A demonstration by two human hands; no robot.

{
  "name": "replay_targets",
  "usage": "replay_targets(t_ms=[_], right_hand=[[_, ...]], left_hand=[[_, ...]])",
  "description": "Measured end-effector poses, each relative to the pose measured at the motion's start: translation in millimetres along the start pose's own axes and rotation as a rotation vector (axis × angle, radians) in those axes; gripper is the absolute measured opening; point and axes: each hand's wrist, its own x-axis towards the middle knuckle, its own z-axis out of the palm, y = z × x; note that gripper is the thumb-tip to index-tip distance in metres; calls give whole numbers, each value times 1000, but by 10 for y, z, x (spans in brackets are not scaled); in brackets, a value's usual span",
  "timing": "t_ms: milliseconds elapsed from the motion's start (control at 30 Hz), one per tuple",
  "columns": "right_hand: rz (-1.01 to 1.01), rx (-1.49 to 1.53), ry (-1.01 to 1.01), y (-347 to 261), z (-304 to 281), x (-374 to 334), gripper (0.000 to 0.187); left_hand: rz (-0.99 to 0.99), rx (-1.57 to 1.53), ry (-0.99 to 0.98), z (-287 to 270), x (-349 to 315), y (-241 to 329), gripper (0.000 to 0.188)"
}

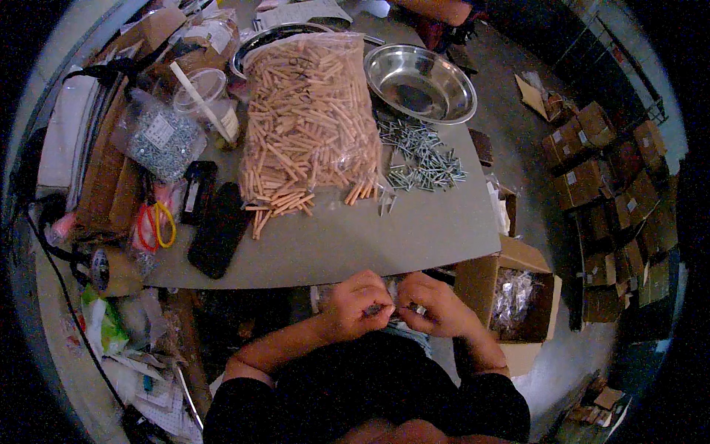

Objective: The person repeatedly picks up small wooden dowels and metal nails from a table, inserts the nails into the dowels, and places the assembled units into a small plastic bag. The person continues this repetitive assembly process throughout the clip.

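My left hand and my right hand are close together, just off the near edge of the table. Both have their fingers curled in, knuckles nearly touching. What they grip is mostly hidden, though a little clear plastic shows beside them. Beyond them lies a big clear bag of wooden dowels, some spilling from its near end. Loose metal screws are heaped to its right, in front of a shiny steel bowl.
An open carton with small clear packets stands right of my right hand. At left are a dark phone-like slab, a tape roll and a bag of small metal hardware. Cartons stack at right. Another person's arm shows far off.
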Motion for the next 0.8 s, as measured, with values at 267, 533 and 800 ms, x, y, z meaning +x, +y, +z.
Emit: replay_targets(t_ms=[267, 533, 800], right_hand=[[395, -311, 177, 212, -295, -599, 13], [1042, -880, 469, 129, -815, -1638, 21], [630, -610, 259, 276, -370, -289, 22]], left_hand=[[-181, 78, -76, -48, 84, -48, 17], [-113, 747, -81, -479, 467, -402, 25], [-102, 1102, -249, -527, 830, -608, 12]])
